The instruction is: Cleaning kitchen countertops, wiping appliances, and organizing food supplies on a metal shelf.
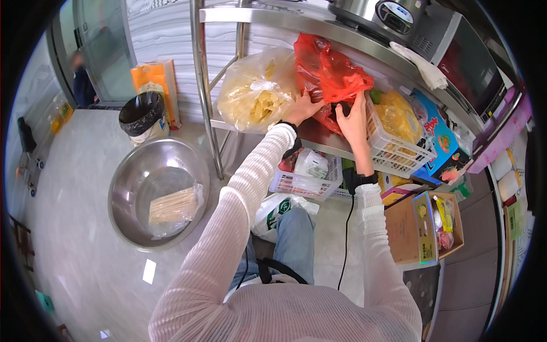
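A crumpled red plastic bag [318, 64] lies on the lower steel shelf, its mouth towards me. My left hand [302, 110] grips the bag's lower left edge, next to a large clear bag of yellowish dried food [267, 102]. On the other side, my right hand [354, 122] holds the bag's right edge, its fingertips partly covered by the red film and its thumb apart. Between the hands something dark shows in the bag's mouth; I cannot tell what it is. Just right of my right hand stands a white plastic basket [391, 147] with yellow bags in it.
On the floor at left are a wide steel basin [119, 192] holding packaged wooden sticks [173, 207] and a lined bin [141, 117]. A steel post [201, 77] bounds the rack. Below stand a second basket [305, 188], a white bag [267, 218] and a carton [399, 231].
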{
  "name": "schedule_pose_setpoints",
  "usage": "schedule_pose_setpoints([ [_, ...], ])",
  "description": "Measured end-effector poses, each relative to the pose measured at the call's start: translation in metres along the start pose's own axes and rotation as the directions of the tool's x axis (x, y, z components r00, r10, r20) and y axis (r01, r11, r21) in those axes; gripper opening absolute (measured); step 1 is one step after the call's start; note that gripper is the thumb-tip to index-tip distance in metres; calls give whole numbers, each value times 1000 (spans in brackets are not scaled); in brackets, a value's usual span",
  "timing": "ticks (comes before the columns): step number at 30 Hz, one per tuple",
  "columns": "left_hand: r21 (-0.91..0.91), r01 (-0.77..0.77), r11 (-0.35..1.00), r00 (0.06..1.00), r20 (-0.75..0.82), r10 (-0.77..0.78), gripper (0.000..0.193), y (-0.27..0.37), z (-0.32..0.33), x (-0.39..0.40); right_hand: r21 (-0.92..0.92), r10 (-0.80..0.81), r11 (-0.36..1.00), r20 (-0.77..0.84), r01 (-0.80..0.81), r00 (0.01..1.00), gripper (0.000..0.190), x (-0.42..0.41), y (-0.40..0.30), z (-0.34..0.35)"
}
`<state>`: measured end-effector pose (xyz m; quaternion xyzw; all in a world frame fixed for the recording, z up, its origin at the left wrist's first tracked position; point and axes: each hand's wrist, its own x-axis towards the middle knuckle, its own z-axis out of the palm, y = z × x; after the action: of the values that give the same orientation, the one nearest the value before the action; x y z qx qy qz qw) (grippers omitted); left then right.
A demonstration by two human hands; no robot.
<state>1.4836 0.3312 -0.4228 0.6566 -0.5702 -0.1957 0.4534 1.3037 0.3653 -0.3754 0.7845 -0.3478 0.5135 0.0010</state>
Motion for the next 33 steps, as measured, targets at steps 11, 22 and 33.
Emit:
schedule_pose_setpoints([
  [11, -119, -427, 896, 885, -259, 387, 35, -33, -57, -180, -186, -48, 981, 4, 47, 999, 64, -60, 17, 22],
  [22, 409, 512, 756, 859, -262, -440, 66, -359, -165, -381, -107, 18, 994, 108, -7, 994, 52, -195, -18, 21],
  [33, 211, 502, 839, 863, -176, -473, 34, -417, -127, -436, -109, 384, 923, 299, -369, 873, 47, -297, -48, 38],
])
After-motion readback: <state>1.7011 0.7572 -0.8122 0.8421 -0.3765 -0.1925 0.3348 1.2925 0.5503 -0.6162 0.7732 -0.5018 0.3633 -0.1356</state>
